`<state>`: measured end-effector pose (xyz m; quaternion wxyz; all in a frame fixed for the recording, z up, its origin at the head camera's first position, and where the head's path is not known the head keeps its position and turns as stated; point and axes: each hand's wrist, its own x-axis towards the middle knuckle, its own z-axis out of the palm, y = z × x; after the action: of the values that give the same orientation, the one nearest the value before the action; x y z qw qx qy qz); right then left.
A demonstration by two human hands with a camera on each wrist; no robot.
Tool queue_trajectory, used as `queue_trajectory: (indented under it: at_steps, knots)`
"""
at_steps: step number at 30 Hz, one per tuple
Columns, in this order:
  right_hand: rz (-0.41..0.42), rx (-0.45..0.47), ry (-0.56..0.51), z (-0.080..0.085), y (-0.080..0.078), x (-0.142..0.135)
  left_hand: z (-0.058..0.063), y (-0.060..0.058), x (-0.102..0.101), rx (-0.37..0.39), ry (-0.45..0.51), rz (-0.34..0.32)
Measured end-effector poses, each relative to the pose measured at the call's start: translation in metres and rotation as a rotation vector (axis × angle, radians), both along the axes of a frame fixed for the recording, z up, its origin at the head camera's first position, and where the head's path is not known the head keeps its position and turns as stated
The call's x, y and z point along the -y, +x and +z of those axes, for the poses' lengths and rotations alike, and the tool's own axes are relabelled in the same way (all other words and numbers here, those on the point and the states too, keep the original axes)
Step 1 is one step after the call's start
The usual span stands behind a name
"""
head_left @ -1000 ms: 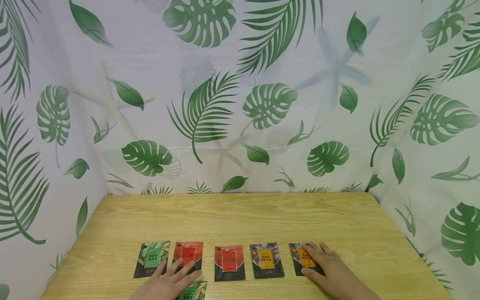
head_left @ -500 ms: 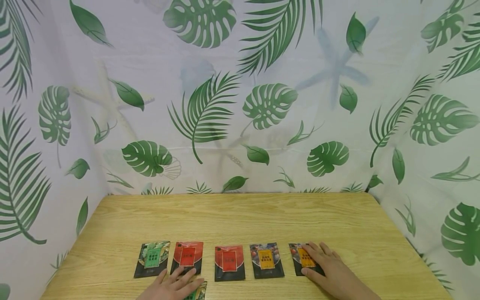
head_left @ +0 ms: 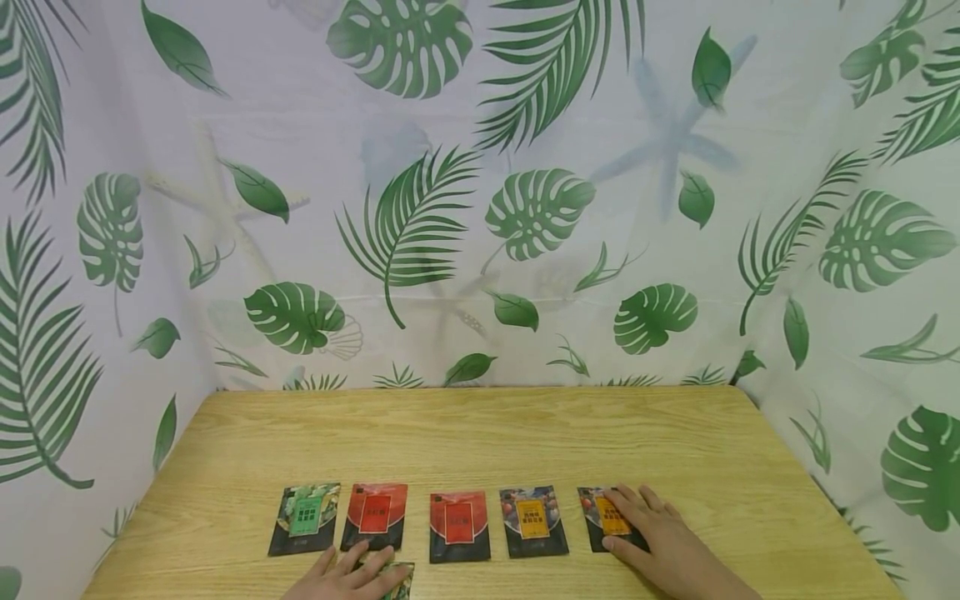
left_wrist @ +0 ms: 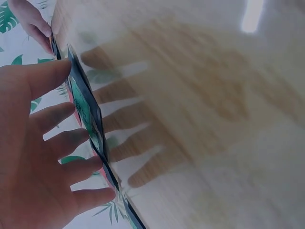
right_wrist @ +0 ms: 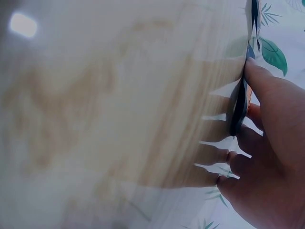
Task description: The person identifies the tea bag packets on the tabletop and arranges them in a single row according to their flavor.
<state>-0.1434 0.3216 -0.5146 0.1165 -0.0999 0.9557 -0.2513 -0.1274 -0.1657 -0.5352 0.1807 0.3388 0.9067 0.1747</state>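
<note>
My left hand [head_left: 341, 577], fingers spread, lies at the bottom of the head view over a flat green-label food sachet [head_left: 402, 577], covering much of it. In the left wrist view the straight fingers touch or hover just above this sachet [left_wrist: 86, 107]; which, I cannot tell. On the right, my right hand [head_left: 663, 540] rests its relaxed fingers on an orange-label sachet [head_left: 597, 527], partly hiding it. The right wrist view shows that sachet [right_wrist: 237, 107] edge-on beneath the thumb and fingers.
Across the wooden table [head_left: 480, 433] runs a row: another green-label sachet [head_left: 303, 518], two red sachets, one left [head_left: 375, 512] and one central [head_left: 459, 527], and another orange-label sachet [head_left: 534, 521]. Leaf-printed cloth [head_left: 450, 350] walls the back and sides.
My left hand has drawn back toward the front edge and slightly right, uncovering the upper green-label and left red sachets. The right hand stays where it was.
</note>
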Motion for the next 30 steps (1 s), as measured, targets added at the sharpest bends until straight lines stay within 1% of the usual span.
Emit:
queue_trajectory:
  at_steps: [8,16,22,25,30]
  knots:
    - [-0.004,-0.001,0.007,0.000,-0.001,0.001,-0.002,0.001,0.002,-0.019,-0.013,-0.009]
    - [-0.003,0.012,0.012,0.002,-0.001,0.001,-0.006,0.000,0.001,-0.059,-0.021,-0.016]
    - [-0.008,0.015,0.017,0.001,-0.001,0.001,-0.009,0.001,0.000,-0.126,-0.061,-0.022]
    - [-0.009,0.015,0.014,0.001,-0.001,0.002,-0.011,0.002,0.000,-0.138,-0.070,-0.026]
    - [-0.007,0.015,0.015,0.001,-0.002,0.001,-0.015,0.003,0.003,-0.220,-0.074,-0.060]
